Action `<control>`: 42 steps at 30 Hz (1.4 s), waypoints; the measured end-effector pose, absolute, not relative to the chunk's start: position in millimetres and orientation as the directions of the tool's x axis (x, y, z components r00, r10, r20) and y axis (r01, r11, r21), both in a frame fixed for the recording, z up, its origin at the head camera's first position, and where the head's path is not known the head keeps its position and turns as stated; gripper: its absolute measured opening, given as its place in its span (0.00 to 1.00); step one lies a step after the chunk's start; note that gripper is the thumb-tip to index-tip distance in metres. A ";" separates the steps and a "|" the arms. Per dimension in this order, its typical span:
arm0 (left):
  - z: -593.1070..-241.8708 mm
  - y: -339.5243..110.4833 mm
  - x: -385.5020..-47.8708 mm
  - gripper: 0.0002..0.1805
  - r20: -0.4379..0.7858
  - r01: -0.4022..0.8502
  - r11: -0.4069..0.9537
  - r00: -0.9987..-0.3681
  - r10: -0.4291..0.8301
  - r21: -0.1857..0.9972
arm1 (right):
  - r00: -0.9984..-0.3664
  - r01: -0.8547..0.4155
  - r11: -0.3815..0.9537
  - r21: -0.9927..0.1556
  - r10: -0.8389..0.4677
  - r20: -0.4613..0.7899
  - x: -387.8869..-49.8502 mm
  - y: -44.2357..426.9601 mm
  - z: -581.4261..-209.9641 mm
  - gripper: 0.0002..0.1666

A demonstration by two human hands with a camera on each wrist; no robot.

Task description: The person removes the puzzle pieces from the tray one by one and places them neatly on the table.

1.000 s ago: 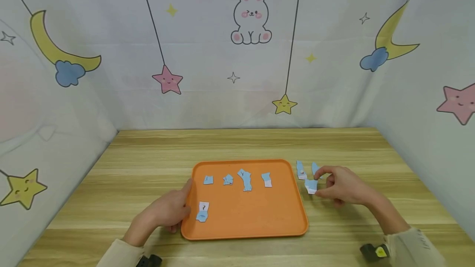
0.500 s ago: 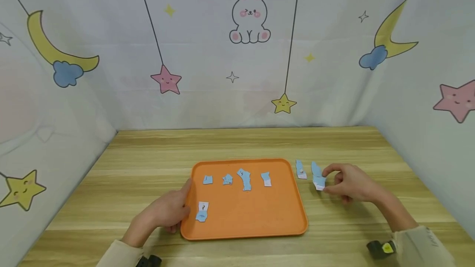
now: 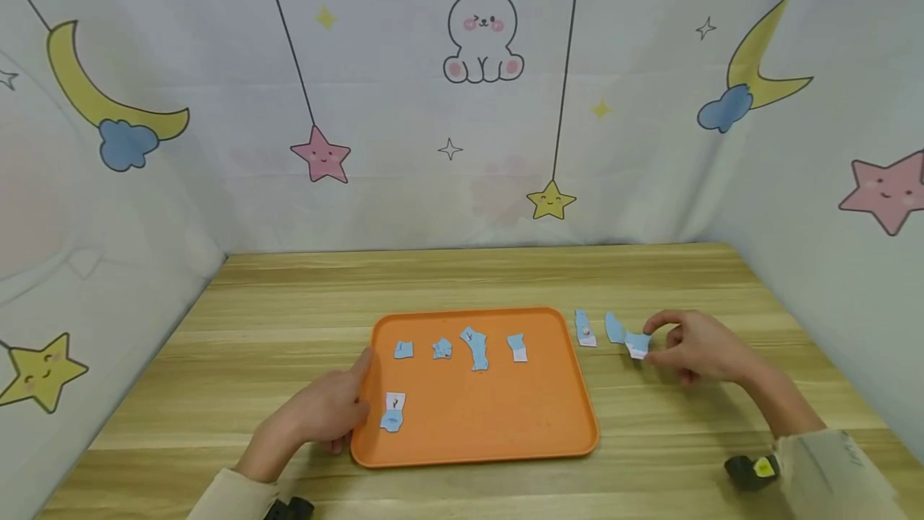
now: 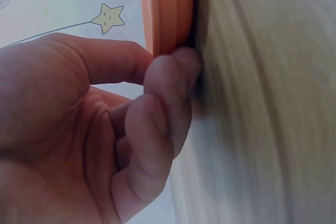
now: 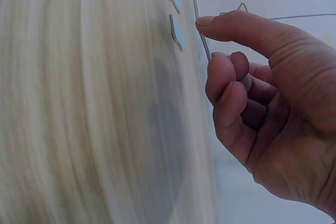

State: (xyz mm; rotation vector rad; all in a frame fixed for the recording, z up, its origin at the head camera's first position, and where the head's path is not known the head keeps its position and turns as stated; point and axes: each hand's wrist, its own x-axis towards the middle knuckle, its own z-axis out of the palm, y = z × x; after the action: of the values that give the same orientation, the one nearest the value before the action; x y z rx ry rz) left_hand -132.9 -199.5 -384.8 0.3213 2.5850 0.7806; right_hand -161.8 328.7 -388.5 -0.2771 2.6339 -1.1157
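Note:
In the head view my right hand point(image 3: 703, 350) pinches a thin, flat blue-and-white puzzle piece point(image 3: 638, 345) between thumb and fingertips, to the right of the tray. The right wrist view shows that puzzle piece edge-on, lifted off the table. Two more pieces lie nearby on the wood: a narrow blue one point(image 3: 614, 328) and a blue-and-white one point(image 3: 585, 329) beside the tray. At the left rim of the orange tray point(image 3: 484, 462), my left hand point(image 3: 328, 408) grips the edge, its fingers curled against it in the left wrist view point(image 4: 157, 108).
Several blue pieces lie in the tray: a small square point(image 3: 403, 350), a jagged one point(image 3: 443, 349), a long one point(image 3: 475, 348), a blue-and-white one point(image 3: 517, 347) and one at lower left point(image 3: 393, 412). The wooden table point(image 3: 289, 287) meets a patterned curtain point(image 3: 404, 215) behind.
My right hand has carried its puzzle piece rightward and slightly farther from me, uncovering the narrow blue piece. The left hand stays on the tray's edge, and the tray holds its place.

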 end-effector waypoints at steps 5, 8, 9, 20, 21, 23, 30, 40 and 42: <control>-384.4 -200.1 -133.2 0.44 -0.313 0.107 0.810 -0.887 0.340 0.577 | -0.949 -0.065 0.690 -0.721 -0.266 -0.169 -166.0 335.3 -387.2 0.29; -384.4 -200.5 -133.0 0.44 -0.306 0.112 0.807 -0.888 0.343 0.580 | -0.951 -0.063 0.696 -0.715 -0.260 -0.169 -169.2 338.6 -386.5 0.30; -384.5 -200.6 -133.0 0.44 -0.303 0.116 0.806 -0.888 0.345 0.580 | -0.951 -0.065 0.702 -0.709 -0.258 -0.168 -170.4 339.7 -386.4 0.30; -387.1 -202.9 -135.2 0.45 -0.315 0.111 0.793 -0.877 0.361 0.599 | -0.957 -0.051 0.789 -0.612 -0.215 -0.197 -181.4 349.7 -390.0 0.29; -387.4 -203.3 -136.0 0.45 -0.319 0.110 0.790 -0.875 0.365 0.603 | -0.957 -0.049 0.791 -0.609 -0.211 -0.198 -182.2 350.2 -390.4 0.29; -388.1 -204.5 -138.0 0.45 -0.333 0.116 0.794 -0.864 0.377 0.597 | -0.957 -0.044 0.793 -0.608 -0.208 -0.202 -183.9 350.6 -391.1 0.29; -389.7 -204.5 -138.5 0.45 -0.326 0.120 0.799 -0.870 0.371 0.589 | -0.956 -0.063 0.798 -0.599 -0.220 -0.193 -191.5 350.9 -391.6 0.27; -386.0 -200.4 -133.2 0.44 -0.313 0.100 0.813 -0.891 0.330 0.574 | -0.949 -0.078 0.789 -0.610 -0.247 -0.197 -196.8 350.4 -392.0 0.27; -385.8 -200.5 -133.0 0.44 -0.317 0.095 0.813 -0.890 0.328 0.575 | -0.949 -0.083 0.789 -0.609 -0.249 -0.194 -198.0 350.5 -392.1 0.27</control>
State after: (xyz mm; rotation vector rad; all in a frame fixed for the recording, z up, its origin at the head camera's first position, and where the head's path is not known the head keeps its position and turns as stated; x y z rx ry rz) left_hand -133.0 -200.5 -385.8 0.3167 2.5917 0.7916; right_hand -198.0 350.5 -392.1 -0.2571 2.7156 -0.9064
